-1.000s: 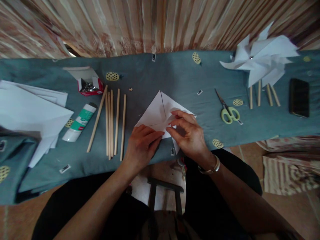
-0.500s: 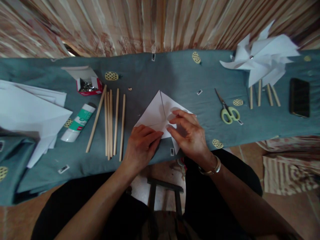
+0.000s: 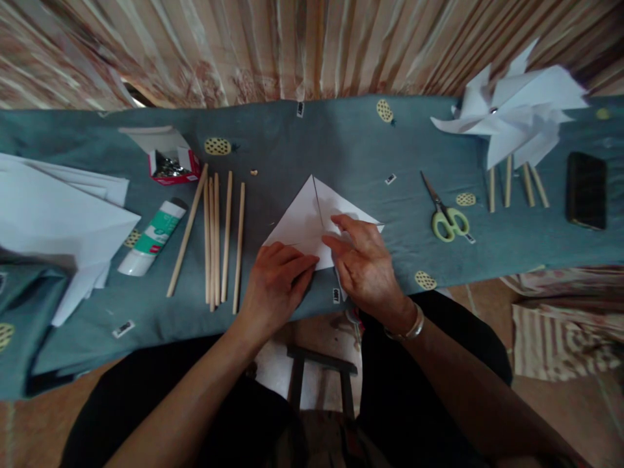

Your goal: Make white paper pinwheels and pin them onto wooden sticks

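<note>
A white square of paper point(image 3: 298, 211) lies like a diamond on the cloth in front of me, with dark slits running in from its corners. My left hand point(image 3: 277, 279) is at its lower left edge, fingers together and closed on the paper, pressing it down. Over the right half is my right hand point(image 3: 363, 263), its thumb and index fingertip apart near the paper's middle. A lower flap of the paper is mostly hidden beneath that hand. I see nothing gripped between the right fingertips.
Left of the paper are wooden sticks point(image 3: 227, 237), a glue stick point(image 3: 155, 237), a red box of metal fasteners point(image 3: 173, 166) and white paper sheets point(image 3: 63, 214). Scissors point(image 3: 444, 214), finished paper pinwheels point(image 3: 517, 110) and a phone point(image 3: 586, 190) lie to the right. A curtain point(image 3: 292, 52) hangs behind.
My right hand has shifted slightly left and its fingers have come down nearer the paper, uncovering the right corner. My left hand stays in place.
</note>
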A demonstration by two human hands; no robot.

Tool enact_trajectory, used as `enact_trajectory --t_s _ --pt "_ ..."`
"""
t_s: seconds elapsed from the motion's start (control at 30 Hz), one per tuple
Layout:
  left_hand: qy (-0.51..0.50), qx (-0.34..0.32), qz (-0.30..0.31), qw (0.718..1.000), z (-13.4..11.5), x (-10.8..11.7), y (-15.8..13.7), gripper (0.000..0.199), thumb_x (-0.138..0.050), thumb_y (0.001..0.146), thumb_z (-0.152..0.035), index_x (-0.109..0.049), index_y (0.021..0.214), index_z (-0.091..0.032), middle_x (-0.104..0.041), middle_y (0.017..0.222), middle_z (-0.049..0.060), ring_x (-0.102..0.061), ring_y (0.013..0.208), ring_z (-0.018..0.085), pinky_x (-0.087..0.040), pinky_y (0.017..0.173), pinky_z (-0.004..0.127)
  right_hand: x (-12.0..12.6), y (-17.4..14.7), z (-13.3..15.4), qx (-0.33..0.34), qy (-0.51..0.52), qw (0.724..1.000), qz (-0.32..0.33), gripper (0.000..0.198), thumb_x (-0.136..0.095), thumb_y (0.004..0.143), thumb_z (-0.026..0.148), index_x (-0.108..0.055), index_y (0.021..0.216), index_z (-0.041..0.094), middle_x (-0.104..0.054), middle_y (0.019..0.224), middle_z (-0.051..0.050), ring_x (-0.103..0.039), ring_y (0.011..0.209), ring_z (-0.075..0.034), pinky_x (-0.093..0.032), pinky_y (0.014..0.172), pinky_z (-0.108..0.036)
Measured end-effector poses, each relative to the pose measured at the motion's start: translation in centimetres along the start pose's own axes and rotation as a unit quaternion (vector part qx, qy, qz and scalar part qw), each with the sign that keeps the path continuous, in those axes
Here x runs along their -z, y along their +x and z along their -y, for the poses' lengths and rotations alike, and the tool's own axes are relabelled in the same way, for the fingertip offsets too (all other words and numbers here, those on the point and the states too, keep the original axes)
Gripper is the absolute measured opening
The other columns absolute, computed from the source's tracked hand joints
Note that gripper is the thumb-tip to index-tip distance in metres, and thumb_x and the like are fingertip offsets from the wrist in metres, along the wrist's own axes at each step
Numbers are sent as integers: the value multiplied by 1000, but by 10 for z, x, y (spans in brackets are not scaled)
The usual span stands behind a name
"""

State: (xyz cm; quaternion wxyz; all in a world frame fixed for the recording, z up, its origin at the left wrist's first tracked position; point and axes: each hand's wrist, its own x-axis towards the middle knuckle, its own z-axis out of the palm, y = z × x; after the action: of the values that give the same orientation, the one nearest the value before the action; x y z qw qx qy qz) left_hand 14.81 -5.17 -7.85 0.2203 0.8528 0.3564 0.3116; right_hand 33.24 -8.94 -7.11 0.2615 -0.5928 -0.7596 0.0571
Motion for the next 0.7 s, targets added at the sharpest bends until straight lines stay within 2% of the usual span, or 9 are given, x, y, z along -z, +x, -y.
enact_trajectory --t_s 0.2,0.4,0.57,0.7 --pt "1 0 -3 1000 -1 0 0 16 -58 93 -20 -73 92 -16 -70 79 4 -61 74 18 -49 72 34 -5 -3 5 29 -55 998 15 30 -43 98 12 -63 120 17 -60 136 -15 -51 127 -29 -47 100 -48" --pt "17 13 -1 1000 -3 -3 -2 15 -60 92 -26 -71 93 -16 -68 91 7 -63 84 20 -50 76 37 -10 -7 8 39 -61 997 28 33 -41 97 9 -62 123 14 -61 136 -16 -53 125 -29 -47 98 -47" --pt "46 -4 7 999 -2 -4 -1 13 -58 91 -24 -70 92 -17 -67 90 7 -64 85 21 -49 75 37 -3 1 3 2 9 1000 27 31 -45 94 11 -68 114 16 -60 136 -15 -52 127 -30 -46 103 -49" --pt "67 -10 19 998 -3 -3 1 12 -59 92 -24 -69 93 -17 -68 91 7 -64 84 22 -49 74 36 11 12 -10 -46 106 993 21 37 -43 90 10 -70 112 23 -60 136 -8 -56 126 -25 -47 106 -48"
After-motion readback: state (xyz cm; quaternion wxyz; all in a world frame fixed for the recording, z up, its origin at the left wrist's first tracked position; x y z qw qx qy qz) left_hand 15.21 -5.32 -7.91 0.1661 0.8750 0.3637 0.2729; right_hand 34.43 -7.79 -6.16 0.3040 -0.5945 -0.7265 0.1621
